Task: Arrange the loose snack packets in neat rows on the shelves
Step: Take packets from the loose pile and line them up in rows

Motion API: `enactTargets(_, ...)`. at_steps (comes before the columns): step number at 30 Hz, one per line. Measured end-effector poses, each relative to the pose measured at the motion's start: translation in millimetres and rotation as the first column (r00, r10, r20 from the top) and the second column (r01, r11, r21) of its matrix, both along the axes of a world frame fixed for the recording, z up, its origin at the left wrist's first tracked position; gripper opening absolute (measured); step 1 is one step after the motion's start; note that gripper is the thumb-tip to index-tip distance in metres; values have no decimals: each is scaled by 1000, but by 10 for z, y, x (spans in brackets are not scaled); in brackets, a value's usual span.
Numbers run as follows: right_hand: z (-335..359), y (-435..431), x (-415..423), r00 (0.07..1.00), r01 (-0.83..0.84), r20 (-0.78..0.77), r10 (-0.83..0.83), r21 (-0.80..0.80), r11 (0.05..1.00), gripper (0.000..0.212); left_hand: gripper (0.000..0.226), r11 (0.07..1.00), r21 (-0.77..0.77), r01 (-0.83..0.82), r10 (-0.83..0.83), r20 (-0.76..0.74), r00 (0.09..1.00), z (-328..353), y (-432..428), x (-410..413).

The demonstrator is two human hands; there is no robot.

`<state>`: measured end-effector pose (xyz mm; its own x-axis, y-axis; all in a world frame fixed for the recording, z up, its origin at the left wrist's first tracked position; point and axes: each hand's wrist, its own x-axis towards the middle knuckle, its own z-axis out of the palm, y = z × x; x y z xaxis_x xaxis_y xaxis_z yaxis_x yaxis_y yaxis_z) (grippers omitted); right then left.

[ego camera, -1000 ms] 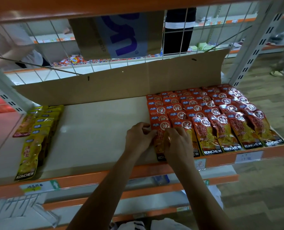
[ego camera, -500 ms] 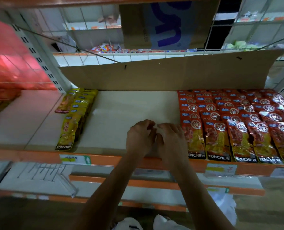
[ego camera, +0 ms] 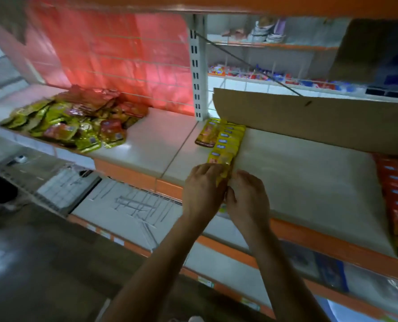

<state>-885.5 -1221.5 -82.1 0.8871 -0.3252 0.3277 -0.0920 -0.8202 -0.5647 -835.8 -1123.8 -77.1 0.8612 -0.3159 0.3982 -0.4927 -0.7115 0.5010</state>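
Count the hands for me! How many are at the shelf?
2. The left hand grips the front of the yellow packets on the shelf. The right hand is right beside it, fingers curled against the same packets; its grip is unclear. No other hands show.

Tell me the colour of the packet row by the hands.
The packets are yellow with blue patches, seen in the head view.

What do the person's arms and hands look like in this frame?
The left hand and right hand are bare: no gloves, rings or watch show. The left forearm and right forearm are uncovered down to the picture's lower edge, with no sleeve in view.
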Motion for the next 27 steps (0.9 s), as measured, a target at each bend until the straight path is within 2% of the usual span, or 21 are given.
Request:
enactTargets(3,-19,502,237,1000,-21,0,21,23,999,30,30,999,0,-33,33,32,999,-13,542,165)
enactTargets(10,-60,1442,655,992,-109,-63,110,28,994,33,37,985,36,-169,169,5,986,-34,1566,491)
enactTargets(17,-58,2037,1148,980,-175,-85,182,88,981,39,44,952,89,-294,295,-3,955,-41,2208,900)
enactTargets(21,-88,2330,1566,968,-217,-108,225,86,972,41,48,934,144,-328,335,-21,942,-64,2532,1254)
enactTargets(27,-58,2687,2356,968,-236,-62,245,130,963,38,49,917,201,-345,358,-30,933,-23,2908,2036)
